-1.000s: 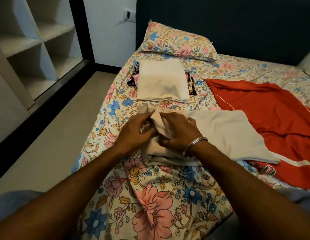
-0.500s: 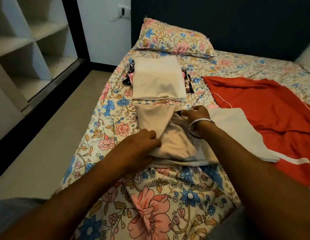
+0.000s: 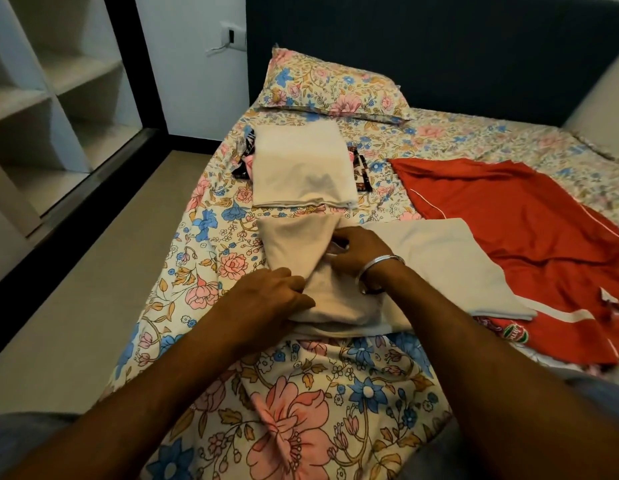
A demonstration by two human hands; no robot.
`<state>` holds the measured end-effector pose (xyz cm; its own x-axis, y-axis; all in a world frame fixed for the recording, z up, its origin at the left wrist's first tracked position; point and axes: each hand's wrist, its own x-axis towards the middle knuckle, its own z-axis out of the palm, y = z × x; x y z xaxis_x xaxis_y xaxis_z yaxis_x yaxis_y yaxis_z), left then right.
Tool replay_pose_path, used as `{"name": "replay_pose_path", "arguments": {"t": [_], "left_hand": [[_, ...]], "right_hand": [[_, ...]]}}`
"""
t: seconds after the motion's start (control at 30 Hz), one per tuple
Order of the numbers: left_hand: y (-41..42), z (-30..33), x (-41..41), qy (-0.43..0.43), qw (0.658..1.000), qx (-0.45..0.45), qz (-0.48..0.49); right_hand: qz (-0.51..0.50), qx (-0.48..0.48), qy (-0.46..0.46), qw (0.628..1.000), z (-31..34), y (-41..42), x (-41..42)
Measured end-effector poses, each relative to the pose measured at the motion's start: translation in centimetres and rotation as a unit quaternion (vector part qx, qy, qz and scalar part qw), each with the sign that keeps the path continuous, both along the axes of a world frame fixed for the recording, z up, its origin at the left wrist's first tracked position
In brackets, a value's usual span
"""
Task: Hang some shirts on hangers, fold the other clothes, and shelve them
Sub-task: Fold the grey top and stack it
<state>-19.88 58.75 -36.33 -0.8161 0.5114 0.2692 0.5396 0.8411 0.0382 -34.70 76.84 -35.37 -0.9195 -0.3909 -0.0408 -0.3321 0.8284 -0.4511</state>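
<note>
We are reaching both forearms forward, our left hand (image 3: 270, 299) lying knuckles-up with fingers curling downward, our right hand (image 3: 358, 252) sitting just beyond it, fingers bending inward, a bangle (image 3: 382, 266) circling the wrist.

Both hands on beige garment (image 3: 294, 244)

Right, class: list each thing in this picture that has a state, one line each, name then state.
beige garment: partly folded, under both hands
left hand: resting on the garment, fingers curled
right hand: fingers gripping a fold
folded cream cloth: folded flat
red garment: spread out, unfolded
shelves: bare
</note>
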Motion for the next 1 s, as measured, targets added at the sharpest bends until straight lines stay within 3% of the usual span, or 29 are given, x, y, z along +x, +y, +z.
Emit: {"name": "replay_pose_path", "arguments": {"t": [0.2,0.27,0.37,0.43,0.53,0.63,0.77,0.87,0.93,1.0], "left_hand": [[-0.1,-0.1,0.2,0.000,1.000,0.002,-0.008],[-0.1,0.2,0.1,-0.007,1.000,0.005,-0.019],[-0.1,0.3,0.0,-0.012,1.000,0.004,-0.023],[-0.1,0.4,0.1,-0.011,1.000,-0.001,-0.024],[-0.3,0.5,0.1,-0.017,1.000,-0.010,-0.020],[-0.2,0.4,0.1,-0.023,1.000,-0.015,-0.014],[-0.4,0.9,0.5,-0.044,0.999,0.008,0.003],[0.2,1.4,0.7,-0.050,0.998,0.023,0.014],[0.6,1.5,0.9,-0.064,0.992,0.042,0.096],[0.6,1.4,1.3,-0.075,0.974,0.049,0.209]], "right_hand": [[-0.116,-0.013,0.040,0.992,1.5,2.9,-1.9],[-0.148,0.033,0.042,0.987,2.0,3.4,-1.4],[-0.194,0.073,0.130,0.970,2.3,2.7,0.1],[-0.199,0.040,0.159,0.966,2.4,1.9,0.7],[-0.177,-0.037,0.017,0.983,1.5,0.5,1.6],[-0.136,-0.045,-0.069,0.987,1.1,0.5,1.8],[-0.225,-0.163,-0.193,0.941,5.0,2.2,0.9],[-0.193,-0.009,-0.176,0.965,5.4,3.3,1.2],[-0.166,0.107,-0.089,0.976,4.3,3.4,1.7],[-0.142,0.109,0.028,0.983,3.8,2.5,1.8]]}}
